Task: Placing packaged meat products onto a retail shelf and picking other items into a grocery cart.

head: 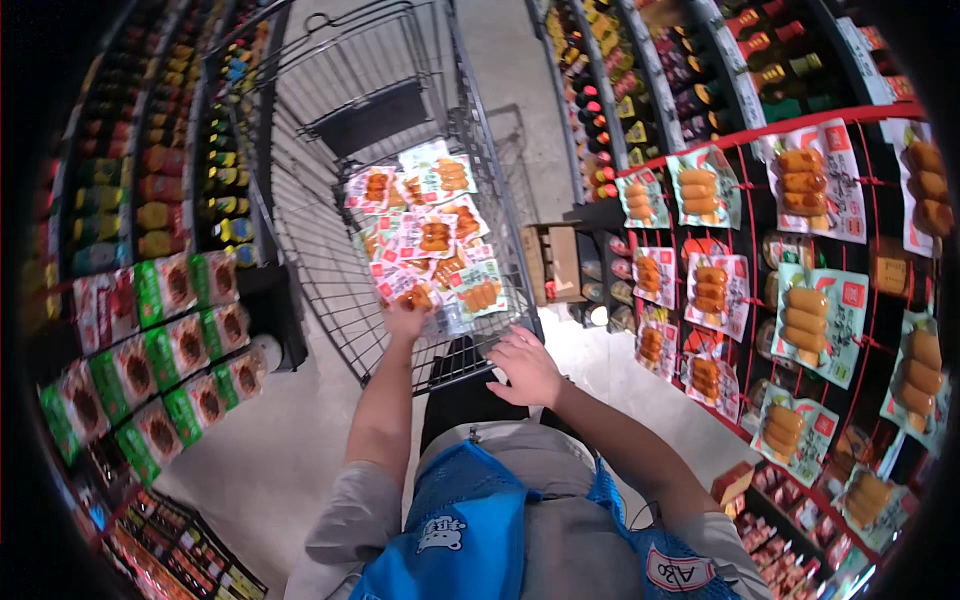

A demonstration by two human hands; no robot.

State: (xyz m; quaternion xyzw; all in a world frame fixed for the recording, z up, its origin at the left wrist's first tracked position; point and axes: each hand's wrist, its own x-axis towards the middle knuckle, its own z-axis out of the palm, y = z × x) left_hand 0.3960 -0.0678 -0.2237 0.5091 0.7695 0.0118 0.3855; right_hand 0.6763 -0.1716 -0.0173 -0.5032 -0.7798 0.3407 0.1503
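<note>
In front of me stands a wire shopping cart (322,300) with a loose pile of flat food packs inside. Several are pink packs (437,235) and others are pale green packs (477,289), all printed with skewered sausage-like snacks. My left hand (406,321) reaches over the near side of the cart to the lower edge of a pink pack (395,284); its fingertips are partly hidden, so a firm hold cannot be made out. My right hand (527,367) hovers by the cart's near right corner, fingers spread, with nothing in it.
On the right, a red wire rack (750,315) carries similar hanging packs. Green-and-white packs (176,349) hang on the left. Bottle shelves (675,75) line both sides. An opened cardboard box (551,259) sits beside the cart. Grey floor (502,45) extends beyond it.
</note>
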